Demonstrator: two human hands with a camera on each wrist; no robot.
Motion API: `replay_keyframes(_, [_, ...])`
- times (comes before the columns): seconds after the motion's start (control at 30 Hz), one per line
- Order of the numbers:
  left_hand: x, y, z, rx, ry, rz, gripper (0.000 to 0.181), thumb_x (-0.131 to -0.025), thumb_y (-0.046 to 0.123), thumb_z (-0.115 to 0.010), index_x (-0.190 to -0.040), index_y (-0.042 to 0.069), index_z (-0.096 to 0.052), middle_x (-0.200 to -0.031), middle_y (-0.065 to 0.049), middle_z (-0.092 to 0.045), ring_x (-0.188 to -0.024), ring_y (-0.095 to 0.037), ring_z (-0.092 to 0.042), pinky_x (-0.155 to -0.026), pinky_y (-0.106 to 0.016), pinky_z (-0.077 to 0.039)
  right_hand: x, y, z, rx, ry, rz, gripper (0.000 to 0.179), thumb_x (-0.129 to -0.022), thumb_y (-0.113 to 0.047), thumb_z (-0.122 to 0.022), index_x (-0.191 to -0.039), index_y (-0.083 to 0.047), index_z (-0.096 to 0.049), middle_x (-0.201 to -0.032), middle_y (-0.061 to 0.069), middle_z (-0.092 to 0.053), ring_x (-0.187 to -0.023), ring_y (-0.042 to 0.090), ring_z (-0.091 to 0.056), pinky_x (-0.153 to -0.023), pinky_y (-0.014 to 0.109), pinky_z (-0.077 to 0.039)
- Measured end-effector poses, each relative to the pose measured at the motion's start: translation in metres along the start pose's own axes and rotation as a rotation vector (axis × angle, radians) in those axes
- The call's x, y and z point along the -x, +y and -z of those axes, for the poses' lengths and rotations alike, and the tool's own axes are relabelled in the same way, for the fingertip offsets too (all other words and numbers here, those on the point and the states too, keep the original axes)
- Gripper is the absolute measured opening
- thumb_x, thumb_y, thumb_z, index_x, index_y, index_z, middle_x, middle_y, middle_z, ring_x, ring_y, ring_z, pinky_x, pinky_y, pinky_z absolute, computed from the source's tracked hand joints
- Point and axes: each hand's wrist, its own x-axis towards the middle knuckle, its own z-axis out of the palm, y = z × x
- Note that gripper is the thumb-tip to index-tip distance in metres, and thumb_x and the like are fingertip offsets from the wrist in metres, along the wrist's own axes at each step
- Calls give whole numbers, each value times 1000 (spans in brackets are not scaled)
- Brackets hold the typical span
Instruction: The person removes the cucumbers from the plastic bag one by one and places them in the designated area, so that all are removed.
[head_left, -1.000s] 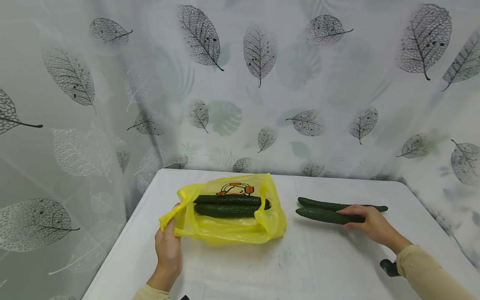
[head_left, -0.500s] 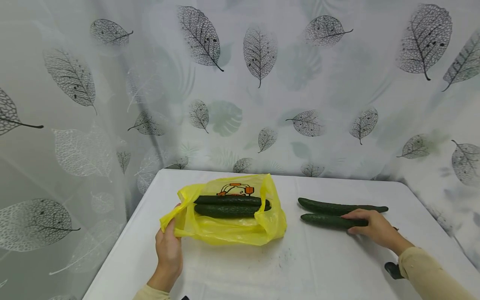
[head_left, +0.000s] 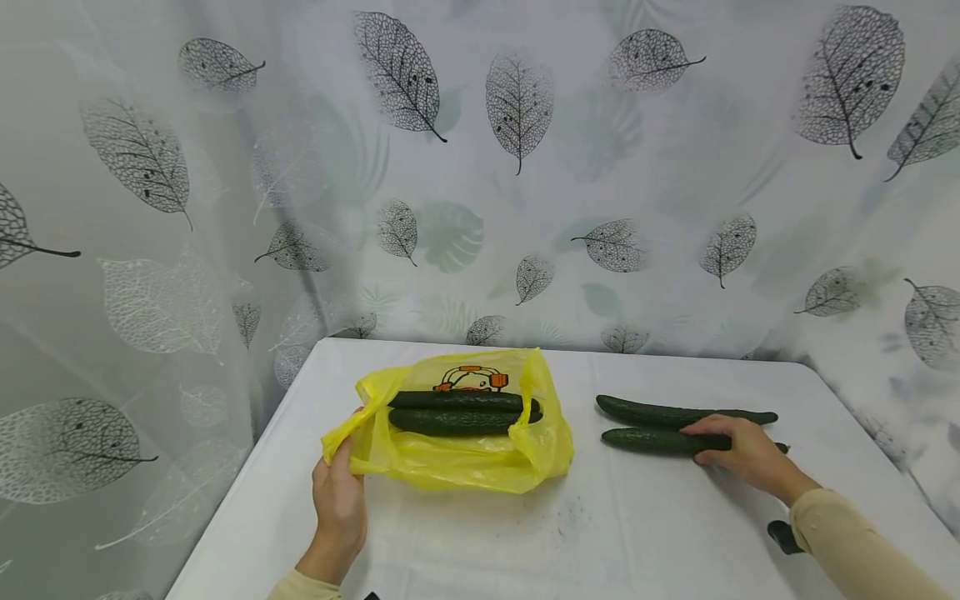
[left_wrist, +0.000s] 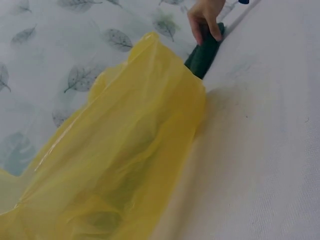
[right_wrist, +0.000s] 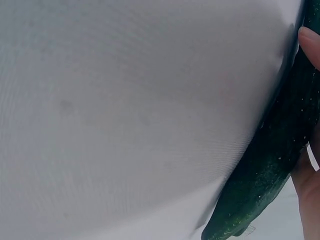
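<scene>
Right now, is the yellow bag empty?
No, two cucumbers lie inside the yellow bag, showing through its open mouth.

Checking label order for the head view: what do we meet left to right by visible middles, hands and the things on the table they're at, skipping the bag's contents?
Left hand → thin yellow plastic bag → two long dark green cucumbers lying outside the bag → right hand
</scene>
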Motion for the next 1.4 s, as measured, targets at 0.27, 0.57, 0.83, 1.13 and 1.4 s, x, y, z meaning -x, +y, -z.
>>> replay_keyframes(0.27, [1, 0, -1, -13, 4, 14, 49, -113, 30, -29, -151, 2, -43, -149, -3, -46, -139, -16, -38, -117, -29, -32, -1, 1, -2, 46, -37, -23, 47, -79, -12, -86, -123, -8, -71, -130, 24, -62, -124, 53, -50, -97, 68, -44])
replay_keyframes(0.57, [2, 0, -1, -16, 1, 18, 49, -113, 30, -29, -151, 3, -43, -150, -3, -46, -140, -15, -38, -118, -30, -32, 4, 1, 0, 61, -48, -35, 48, -81, -15, -85, -126, -8, -70, -131, 26, -61, -125, 54, -48, -97, 69, -43])
replay_keyframes(0.83, [2, -1, -1, 3, -9, -3, 49, -113, 28, -29, -152, 1, -41, -152, -4, -44, -141, -15, -37, -118, -29, -31, 8, 0, 4, 49, -22, -6, 47, -80, -14, -86, -124, -6, -70, -125, 21, -65, -123, 50, -52, -96, 67, -44])
replay_keyframes(1.13, [2, -1, -1, -6, -9, -8, 49, -113, 29, -28, -152, 1, -41, -151, -4, -44, -140, -15, -36, -118, -30, -31, 7, -17, 19, -10, 4, -20, 50, -93, -41, -74, -129, -8, -67, -125, 13, -67, -119, 41, -58, -93, 58, -51])
replay_keyframes(1.4, [3, -1, -2, -21, -6, -3, 50, -113, 31, -28, -151, 2, -42, -149, -3, -45, -139, -15, -37, -117, -30, -32, -2, -47, 21, -46, 34, 12, 65, -92, -49, -72, -141, -9, -57, -133, 12, -62, -122, 38, -55, -97, 64, -45])
